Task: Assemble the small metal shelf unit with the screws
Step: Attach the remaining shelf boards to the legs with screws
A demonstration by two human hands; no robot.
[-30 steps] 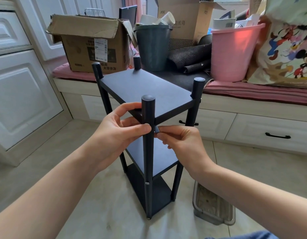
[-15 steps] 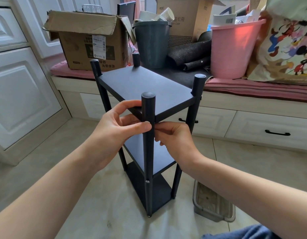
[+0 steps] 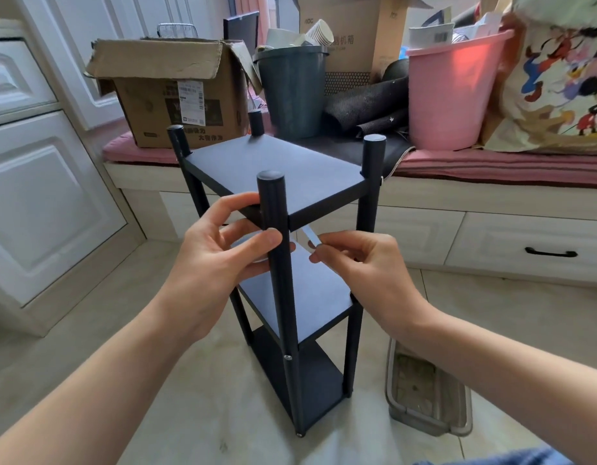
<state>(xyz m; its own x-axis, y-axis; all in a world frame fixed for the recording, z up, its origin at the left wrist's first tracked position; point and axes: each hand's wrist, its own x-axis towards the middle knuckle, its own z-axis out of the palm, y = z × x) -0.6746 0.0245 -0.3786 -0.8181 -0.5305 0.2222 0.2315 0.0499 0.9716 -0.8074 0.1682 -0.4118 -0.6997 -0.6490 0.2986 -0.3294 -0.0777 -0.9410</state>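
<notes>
Stage: late, judging by the frame; shelf unit upright on the floor, all boards seated between the posts.
Done: three boards in place, top, middle, bottom; one screw head visible low on the near post.
Left: likely the joint at the near top corner, where no screw head shows; other joints too hidden to judge.
Left hand: curled round the near post just under the top board, thumb across the front, steadying it.
Right hand: pinching a thin silvery tool, probably a hex key, its tip aimed at the underside of the top board beside the near post.
Count, posts: four.
Count, boards: three.
Count, screw heads seen: one certain.
Count, hands: two.
Nearby: clear plastic tray on the floor just right of the unit, contents unclear.
</notes>
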